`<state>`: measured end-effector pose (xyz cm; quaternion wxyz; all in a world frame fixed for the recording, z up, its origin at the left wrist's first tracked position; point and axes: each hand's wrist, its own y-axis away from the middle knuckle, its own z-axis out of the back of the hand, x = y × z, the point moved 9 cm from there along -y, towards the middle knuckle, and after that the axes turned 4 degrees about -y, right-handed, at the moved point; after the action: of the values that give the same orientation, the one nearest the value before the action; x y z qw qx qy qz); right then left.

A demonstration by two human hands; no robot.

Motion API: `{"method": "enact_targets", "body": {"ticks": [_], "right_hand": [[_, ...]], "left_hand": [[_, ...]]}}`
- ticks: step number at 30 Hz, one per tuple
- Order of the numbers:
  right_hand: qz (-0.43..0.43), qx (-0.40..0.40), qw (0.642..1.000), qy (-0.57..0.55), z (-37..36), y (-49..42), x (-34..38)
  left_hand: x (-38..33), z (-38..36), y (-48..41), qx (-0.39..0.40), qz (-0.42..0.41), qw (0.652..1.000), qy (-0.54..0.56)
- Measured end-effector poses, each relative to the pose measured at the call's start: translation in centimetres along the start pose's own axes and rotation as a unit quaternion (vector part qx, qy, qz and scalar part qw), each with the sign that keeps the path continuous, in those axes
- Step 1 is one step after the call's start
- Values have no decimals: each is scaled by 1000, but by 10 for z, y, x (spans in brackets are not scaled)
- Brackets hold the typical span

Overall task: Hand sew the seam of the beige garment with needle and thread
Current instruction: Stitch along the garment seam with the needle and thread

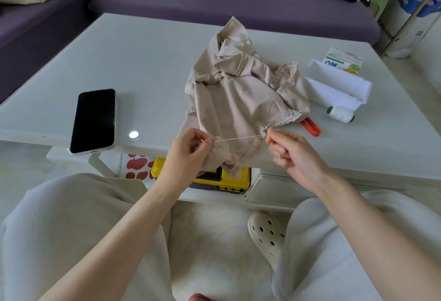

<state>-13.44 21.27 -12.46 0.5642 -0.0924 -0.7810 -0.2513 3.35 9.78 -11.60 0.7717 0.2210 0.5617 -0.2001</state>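
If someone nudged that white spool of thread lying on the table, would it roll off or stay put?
The thread spool lies on its side on the smooth table, so it would probably roll at a light push. It looks small and thread-wound, so likely light and not fragile. Its wound surface should be easy to grip.

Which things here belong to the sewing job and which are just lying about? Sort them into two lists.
Sewing job: beige garment, gripped by the left hand; thread, pulled taut by the right hand; probably also the white spool and red tool.

Lying about: phone, drink carton, apple-print notebook, yellow case.
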Motion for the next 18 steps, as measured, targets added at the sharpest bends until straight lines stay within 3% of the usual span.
{"method": "enact_targets", "body": {"ticks": [5, 9, 11, 14, 18], "right_hand": [[35, -43, 998, 27, 7, 1, 6], [64, -36, 980, 184, 0, 2, 12], [79, -43, 962, 258, -2, 2, 21], [81, -50, 960, 262, -3, 1, 33], [102, 15, 976, 190, -22, 3, 51]], "left_hand": [[-1, -6, 0, 9, -62, 991, -117], [4, -16, 6, 55, -101, 937, -329], [11, -22, 8, 88, -99, 914, -384], [5, -26, 8, 100, -115, 913, -379], [-27, -28, 5, 88, -152, 950, -257]]}}
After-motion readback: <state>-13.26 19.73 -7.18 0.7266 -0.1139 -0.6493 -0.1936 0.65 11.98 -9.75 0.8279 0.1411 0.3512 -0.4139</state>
